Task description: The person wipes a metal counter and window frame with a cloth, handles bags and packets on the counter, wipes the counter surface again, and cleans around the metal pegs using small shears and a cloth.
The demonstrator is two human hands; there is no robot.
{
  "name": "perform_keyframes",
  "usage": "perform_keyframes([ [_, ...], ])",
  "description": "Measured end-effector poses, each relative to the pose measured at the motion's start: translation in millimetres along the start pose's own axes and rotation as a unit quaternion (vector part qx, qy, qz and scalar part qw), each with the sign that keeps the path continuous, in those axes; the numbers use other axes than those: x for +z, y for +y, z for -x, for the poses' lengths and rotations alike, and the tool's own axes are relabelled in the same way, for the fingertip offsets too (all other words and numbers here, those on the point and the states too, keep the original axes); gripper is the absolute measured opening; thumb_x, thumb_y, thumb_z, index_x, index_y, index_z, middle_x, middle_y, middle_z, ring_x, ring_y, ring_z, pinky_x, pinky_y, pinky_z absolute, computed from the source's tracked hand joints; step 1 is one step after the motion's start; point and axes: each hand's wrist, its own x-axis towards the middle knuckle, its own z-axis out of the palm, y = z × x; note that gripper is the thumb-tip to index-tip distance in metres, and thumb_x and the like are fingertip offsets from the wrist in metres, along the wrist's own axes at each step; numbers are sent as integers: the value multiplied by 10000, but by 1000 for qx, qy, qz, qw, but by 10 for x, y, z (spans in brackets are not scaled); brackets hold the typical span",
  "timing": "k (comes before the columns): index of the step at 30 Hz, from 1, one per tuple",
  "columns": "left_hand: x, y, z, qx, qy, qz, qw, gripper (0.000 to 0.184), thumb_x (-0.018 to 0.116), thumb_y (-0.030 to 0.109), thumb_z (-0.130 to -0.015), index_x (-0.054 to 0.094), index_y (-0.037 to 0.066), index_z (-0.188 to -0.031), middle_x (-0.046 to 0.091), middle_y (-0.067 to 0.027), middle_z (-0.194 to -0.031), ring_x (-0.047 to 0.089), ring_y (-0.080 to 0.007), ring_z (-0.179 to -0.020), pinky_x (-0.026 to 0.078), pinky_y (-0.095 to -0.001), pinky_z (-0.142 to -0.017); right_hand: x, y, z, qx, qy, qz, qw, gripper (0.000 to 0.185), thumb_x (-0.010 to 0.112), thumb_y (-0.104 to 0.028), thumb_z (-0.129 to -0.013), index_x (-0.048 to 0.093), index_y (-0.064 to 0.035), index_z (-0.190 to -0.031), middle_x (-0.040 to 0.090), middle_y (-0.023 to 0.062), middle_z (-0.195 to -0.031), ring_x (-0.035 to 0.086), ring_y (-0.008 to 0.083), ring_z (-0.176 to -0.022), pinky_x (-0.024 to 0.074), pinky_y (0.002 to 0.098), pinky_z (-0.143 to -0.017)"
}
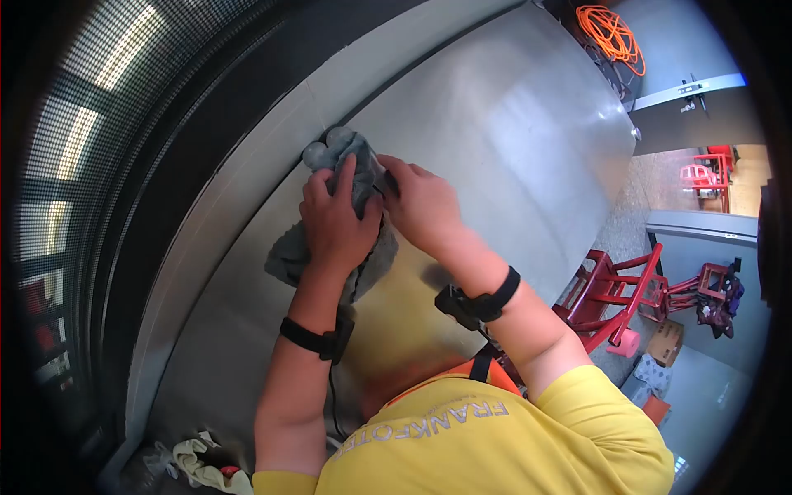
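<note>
A crumpled grey-blue cloth [290,252] lies bunched on the metal tabletop [487,140], close to its far left edge. My left hand [337,219] is on top of the cloth, its fingers curled into the folds and one finger pointing up along it. From the right, my right hand [422,202] pinches the side of the same bundle, where a dark strip shows under the fingers. Just past the fingertips, two rounded, pale, shiny ends [315,154] stick out of the bundle; what they belong to is hidden.
A pale ledge and a dark mesh screen [62,198] run along the left. Red stools [610,297] stand right of the table. An orange cable coil [610,35] is at the upper right. A cream cloth [202,462] lies at the lower left, near clear plastic.
</note>
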Motion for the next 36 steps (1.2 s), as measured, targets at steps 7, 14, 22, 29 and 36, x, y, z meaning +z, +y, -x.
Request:
perform_keyframes([
  [7,178,-61,-431,22,-51,-195,979,316,544,258,-892,544,144,-1187,519,-140,-1026,616,-354,-824,520,-493,-673,-239,600,185,30,89,-81,992,322,560,-93,-832,592,-69,-1151,652,199,-995,634,374,-858,518,416,-745],
  [14,-31,-128,-598,-38,-117,-132,984,293,547,233,-879,561,183,-1167,521,-138,-1054,616,-384,-854,528,-463,-723,-168,1063,386,-45,177,-20,983,380,608,-27,-731,594,-53,-1111,647,136,-996,627,321,-898,525,377,-759],
  [22,180,-200,-658,5,-9,-172,985,314,557,294,-890,544,142,-1165,526,-137,-1053,632,-357,-856,537,-466,-695,-186,1065,367,-57,170,-22,984,335,618,-38,-743,596,-51,-1077,652,121,-977,634,302,-891,527,380,-747],
  [29,373,-10,-814,-52,3,-308,950,201,518,294,-911,532,121,-1012,540,-138,-1008,648,-373,-721,540,-480,-591,-209,1076,372,-60,166,-42,983,309,633,-46,-745,598,-48,-1052,655,110,-968,637,293,-871,527,376,-731],
  [36,137,-44,-541,43,-47,-253,965,221,536,113,-861,547,101,-1081,531,-90,-1031,563,-304,-973,543,-417,-669,-221,1113,380,-55,160,-81,982,308,638,-39,-734,593,-44,-1038,654,106,-962,637,284,-869,527,363,-730],
])
